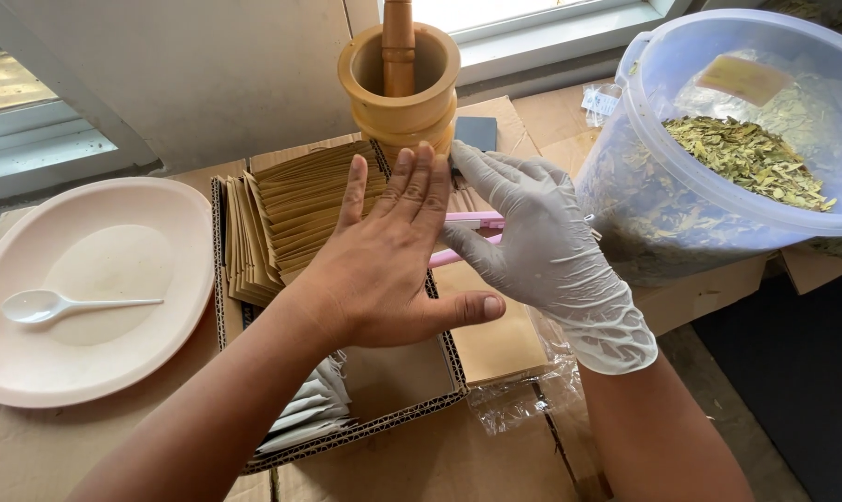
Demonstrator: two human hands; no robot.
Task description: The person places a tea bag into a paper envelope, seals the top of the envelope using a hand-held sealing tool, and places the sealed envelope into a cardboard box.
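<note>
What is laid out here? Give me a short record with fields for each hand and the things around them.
Left hand: bare left hand, flat, fingers spread, over the shallow cardboard tray
Right hand: right hand in a white glove, fingers at a pink pen-like tool
In tray: stacked brown paper envelopes; white sachets
Left: pale pink plastic plate with white plastic spoon
Behind: wooden mortar with pestle
Right: clear plastic tub of dried green leaves

Brown paper envelopes (300,209) upright, packed in open cardboard box (421,395).
</note>
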